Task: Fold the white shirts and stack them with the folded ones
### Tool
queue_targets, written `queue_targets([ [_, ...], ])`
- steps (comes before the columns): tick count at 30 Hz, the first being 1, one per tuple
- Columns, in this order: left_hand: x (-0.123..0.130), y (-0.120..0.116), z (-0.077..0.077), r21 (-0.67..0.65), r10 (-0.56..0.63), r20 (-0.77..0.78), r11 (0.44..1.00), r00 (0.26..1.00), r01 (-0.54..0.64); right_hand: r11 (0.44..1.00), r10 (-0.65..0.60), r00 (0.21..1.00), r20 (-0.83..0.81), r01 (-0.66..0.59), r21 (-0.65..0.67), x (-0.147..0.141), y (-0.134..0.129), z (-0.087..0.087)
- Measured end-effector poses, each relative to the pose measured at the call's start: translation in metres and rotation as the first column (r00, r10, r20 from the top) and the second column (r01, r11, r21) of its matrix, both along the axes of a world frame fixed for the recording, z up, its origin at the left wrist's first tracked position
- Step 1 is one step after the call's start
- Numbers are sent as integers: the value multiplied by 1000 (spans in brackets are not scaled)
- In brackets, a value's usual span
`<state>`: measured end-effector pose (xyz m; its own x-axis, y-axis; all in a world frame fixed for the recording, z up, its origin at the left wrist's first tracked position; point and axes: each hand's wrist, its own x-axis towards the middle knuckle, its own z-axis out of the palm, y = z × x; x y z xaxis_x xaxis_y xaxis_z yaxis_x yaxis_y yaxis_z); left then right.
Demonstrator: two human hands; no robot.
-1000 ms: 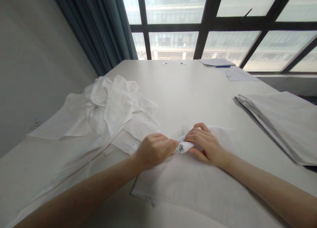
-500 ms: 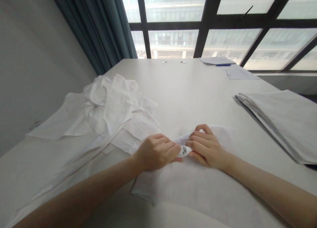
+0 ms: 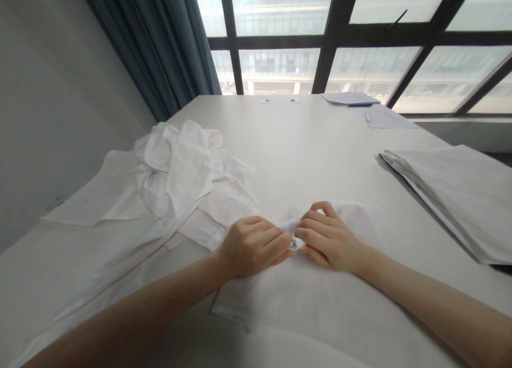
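Note:
A white cloth point(image 3: 320, 298) lies on the table in front of me, its lower left corner near my left forearm. My left hand point(image 3: 256, 245) is closed on a bunched edge of it, thumb and fingers pinched together. Just to the right, my right hand point(image 3: 330, 237) grips the same edge, its fingers curled over the fabric. Between the fingertips a small bit of white fabric with a dark printed mark point(image 3: 295, 244) shows, partly covered by the fingers.
Crumpled white cloths point(image 3: 188, 170) are heaped at the left. A folded white cloth point(image 3: 456, 192) lies at the right on something dark-edged. Papers point(image 3: 348, 98) and a blue pen point(image 3: 359, 105) rest at the table's point(image 3: 304, 144) far end, below windows.
My right hand has shifted slightly left, closer to my left hand. Less of the dark printed mark shows between them.

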<state>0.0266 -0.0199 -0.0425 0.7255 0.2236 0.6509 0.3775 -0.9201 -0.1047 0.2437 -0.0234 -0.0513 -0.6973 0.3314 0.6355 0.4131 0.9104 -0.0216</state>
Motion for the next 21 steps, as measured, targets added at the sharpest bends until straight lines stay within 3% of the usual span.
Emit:
queue_targets([
  [5, -1, 1, 0, -19, -31, 36, 999, 999, 32, 999, 8, 1000, -8, -8, -38, 0, 0, 1],
  [9, -5, 7, -7, -169, 47, 210, 986, 977, -12, 989, -88, 996, -26, 84, -125, 1, 1, 2],
  [12, -9, 14, -12, -364, 250, 368, 925, 895, -109, 939, -254, 967, -32, 239, -247, 2, 6, -1],
  [15, -11, 20, -14, -532, 400, 389, 833, 830, -151, 876, -362, 932, -17, 334, -348, 5, 11, -6],
  [18, -12, 20, -13, -611, 453, 359, 775, 816, -162, 876, -366, 930, -23, 336, -346, 6, 14, -10],
  [21, -13, 17, -11, -635, 430, 331, 760, 840, -139, 893, -352, 936, -17, 331, -304, 7, 13, -9],
])
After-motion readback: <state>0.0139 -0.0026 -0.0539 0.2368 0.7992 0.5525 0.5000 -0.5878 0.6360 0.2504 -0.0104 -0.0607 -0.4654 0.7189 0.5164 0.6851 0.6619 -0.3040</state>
